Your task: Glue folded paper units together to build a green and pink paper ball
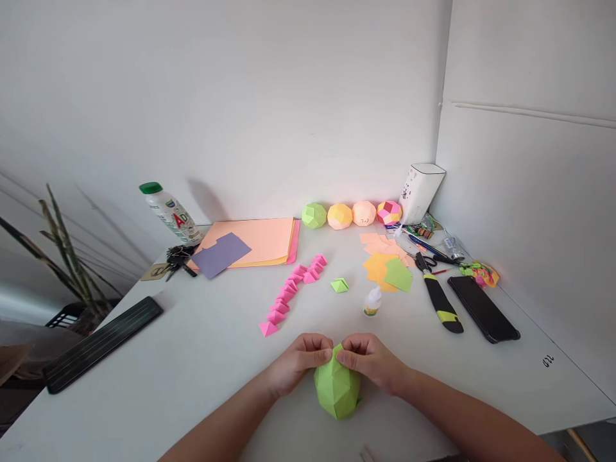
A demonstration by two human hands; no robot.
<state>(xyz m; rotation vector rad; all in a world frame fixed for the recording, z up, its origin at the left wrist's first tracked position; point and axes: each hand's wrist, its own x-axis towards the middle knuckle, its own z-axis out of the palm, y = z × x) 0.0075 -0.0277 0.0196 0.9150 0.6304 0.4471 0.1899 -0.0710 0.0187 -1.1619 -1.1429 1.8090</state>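
A green faceted paper ball (pixel 337 388) rests at the near edge of the white table, between my two hands. My left hand (pixel 304 359) pinches its top edge from the left with thumb and fingers. From the right, my right hand (pixel 368 359) pinches the same top part, close beside the left thumb. Beyond my hands lies one small folded green paper piece (pixel 339 285). A row of folded pink paper pieces (pixel 287 290) runs diagonally to its left. A small white glue bottle (pixel 372 301) stands a little beyond my right hand.
Several finished paper balls (pixel 339 217) line the wall. Coloured sheets (pixel 260 239), a purple sheet (pixel 224 252), keys (pixel 180 258) and a white bottle (pixel 172 215) occupy the back left. Paper cutouts (pixel 382 269), a utility knife (pixel 440 298) and a black phone (pixel 484 309) lie right.
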